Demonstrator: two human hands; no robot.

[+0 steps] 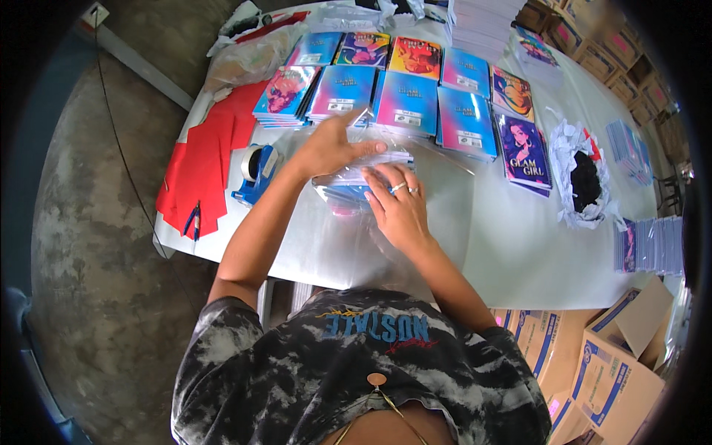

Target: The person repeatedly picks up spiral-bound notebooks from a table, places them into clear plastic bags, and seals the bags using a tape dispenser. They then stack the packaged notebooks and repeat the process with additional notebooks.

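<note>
In front of me a small stack of notebooks (345,190) lies on the table inside a clear plastic bag (371,154). My left hand (336,147) reaches over its far left side, thumb pointing right and fingers closed on the plastic. At the near right side, my right hand (400,202), with rings on it, bends its fingers over the bag and the stack's edge. Glare on the plastic hides part of the stack and the left fingertips. Just beyond stand piles of blue-pink notebooks (406,100), and a dark purple notebook (523,150) lies to the right.
Left of my arm are a blue tape dispenser (257,174), red sheets (200,159) and small blue-handled cutters (193,221). Crumpled white wrapping (571,174) lies at the right. A tall paper stack (483,33) stands at the back. Cardboard boxes (612,378) sit beside the table's near right edge.
</note>
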